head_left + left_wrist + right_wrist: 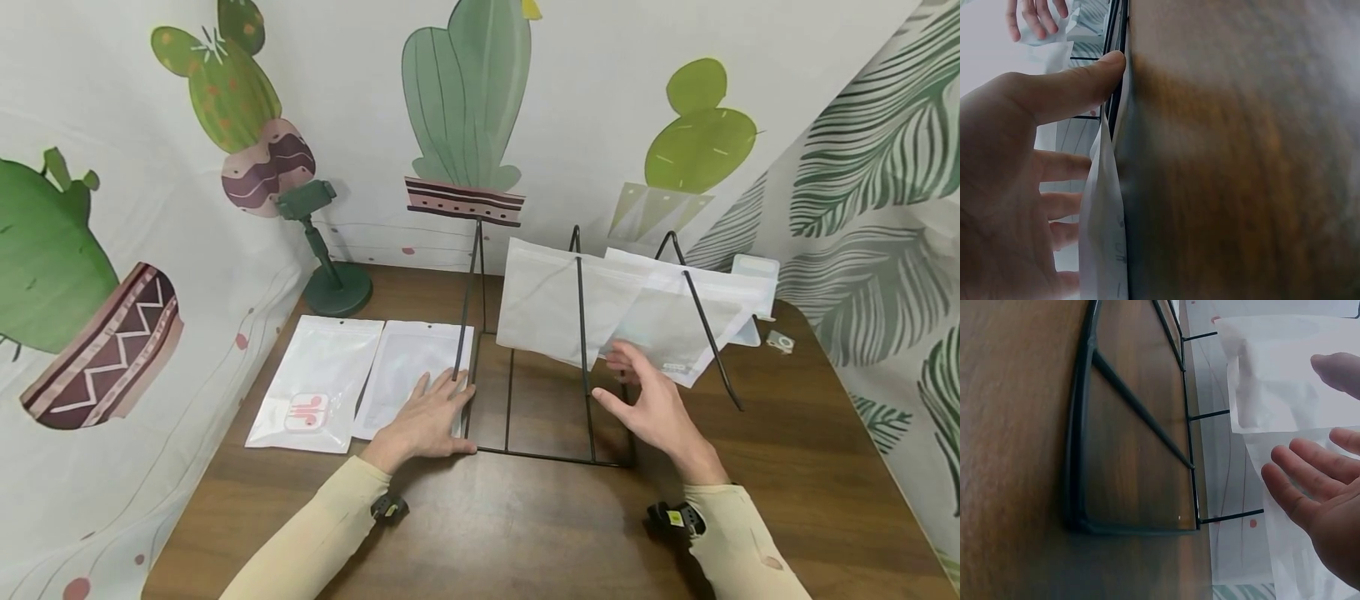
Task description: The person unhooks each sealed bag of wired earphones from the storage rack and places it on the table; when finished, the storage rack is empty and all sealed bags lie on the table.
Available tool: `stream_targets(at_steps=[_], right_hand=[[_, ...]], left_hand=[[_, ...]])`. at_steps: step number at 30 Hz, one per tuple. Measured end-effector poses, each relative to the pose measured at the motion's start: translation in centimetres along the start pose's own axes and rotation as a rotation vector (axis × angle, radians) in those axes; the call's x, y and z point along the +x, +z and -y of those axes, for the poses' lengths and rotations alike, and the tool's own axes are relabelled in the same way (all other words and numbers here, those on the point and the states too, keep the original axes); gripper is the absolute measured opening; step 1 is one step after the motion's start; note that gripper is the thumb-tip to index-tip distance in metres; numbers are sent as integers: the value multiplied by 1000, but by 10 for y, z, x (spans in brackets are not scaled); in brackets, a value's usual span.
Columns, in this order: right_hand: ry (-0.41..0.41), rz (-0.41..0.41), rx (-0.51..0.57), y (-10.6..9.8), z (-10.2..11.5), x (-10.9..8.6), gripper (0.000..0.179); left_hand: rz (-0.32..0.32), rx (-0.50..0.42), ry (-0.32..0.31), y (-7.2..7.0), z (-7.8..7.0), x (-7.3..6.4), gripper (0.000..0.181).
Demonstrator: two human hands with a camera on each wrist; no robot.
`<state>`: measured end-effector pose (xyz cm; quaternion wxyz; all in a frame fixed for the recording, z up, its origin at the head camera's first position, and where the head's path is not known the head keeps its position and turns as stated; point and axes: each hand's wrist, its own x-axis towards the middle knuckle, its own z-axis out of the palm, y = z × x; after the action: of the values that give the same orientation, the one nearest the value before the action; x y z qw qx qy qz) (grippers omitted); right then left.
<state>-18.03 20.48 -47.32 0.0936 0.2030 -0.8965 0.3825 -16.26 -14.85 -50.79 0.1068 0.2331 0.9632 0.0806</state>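
Note:
A black wire rack point(551, 457) stands on the table with two white pouches hanging from its arms: a left pouch point(542, 304) and a right pouch point(663, 321) partly behind it. My right hand point(660, 412) is beside their lower edges with fingers apart, holding nothing; in the right wrist view its fingers point(1300, 478) overlap the pouches, and contact cannot be told. My left hand point(427, 421) lies spread over a flat white pouch point(408, 354) beside the rack. Its thumb is at the rack's front left corner, close to the base wire in the left wrist view.
Another white pouch point(330, 358) with pink earphones in a case point(306, 412) lies at the left. Behind it stands a green phone stand point(337, 287). At the right back are a pale blue card-like thing point(753, 268) and a small silver clip-on player point(781, 341).

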Motion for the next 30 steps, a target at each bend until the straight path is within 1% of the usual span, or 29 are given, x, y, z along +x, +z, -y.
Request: stream_targets(at_steps=[9,17,24,30], right_hand=[[-12,-10,45,5,1,4,71],[10,-40,66,9,4,6,74],[-12,-43,90,14,0,8,70],[26,-20,97,16,-1,10,71]], left_hand=[[3,-10,-2,0,1,0,98],[-4,-16,0,2,2,-1,98],[-11,-16,9,2,3,-1,97],[-19,-9,20,3,3,-1,97]])
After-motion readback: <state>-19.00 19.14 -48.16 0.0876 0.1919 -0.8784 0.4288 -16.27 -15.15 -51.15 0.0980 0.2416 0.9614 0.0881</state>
